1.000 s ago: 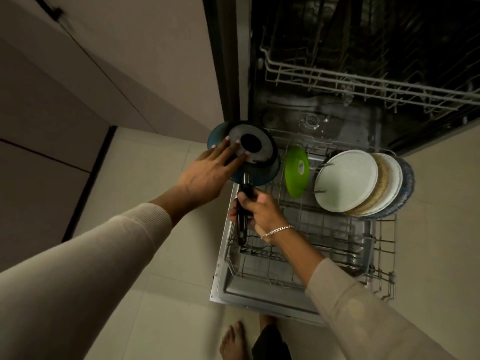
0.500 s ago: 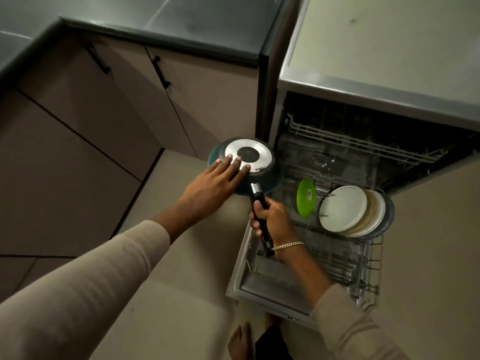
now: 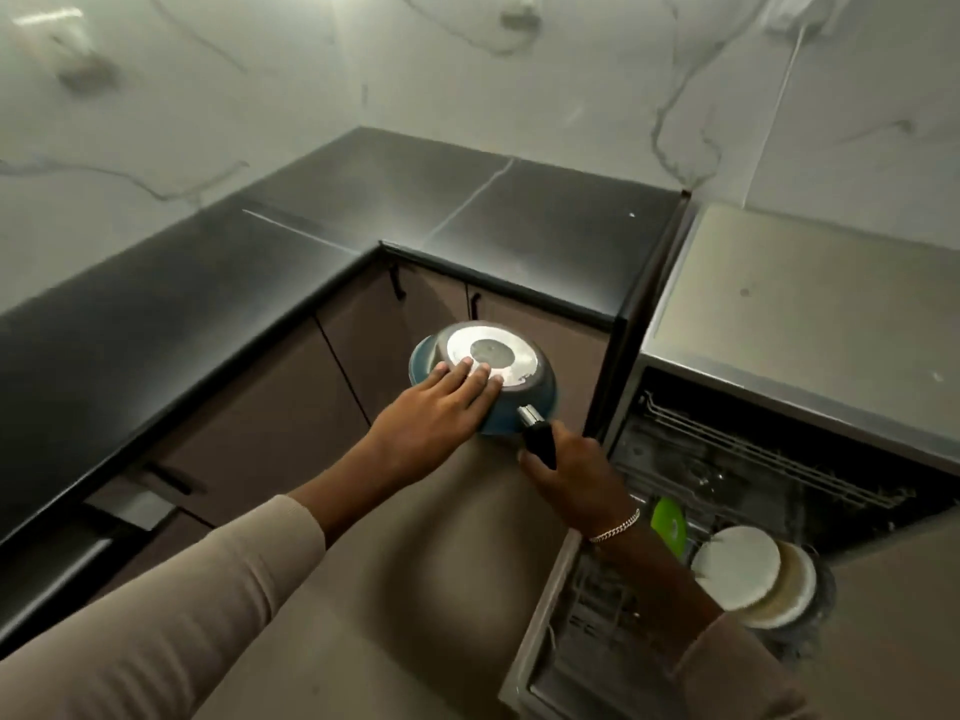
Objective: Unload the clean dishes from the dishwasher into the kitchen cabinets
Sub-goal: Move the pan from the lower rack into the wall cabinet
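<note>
Frying pan out of the dishwasher, going to a cabinet.

The blue pan is upside down in the air, by the shut cabinet doors under the black worktop. The right hand grips its black handle; the left hand lies flat on its shiny bottom. Next, one hand likely must let go to open a door.

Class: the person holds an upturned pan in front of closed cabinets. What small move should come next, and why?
Probably lift the left hand off the pan to open a cabinet door: the right hand grips the handle, the left only rests flat on its base, and the doors are shut.
</note>
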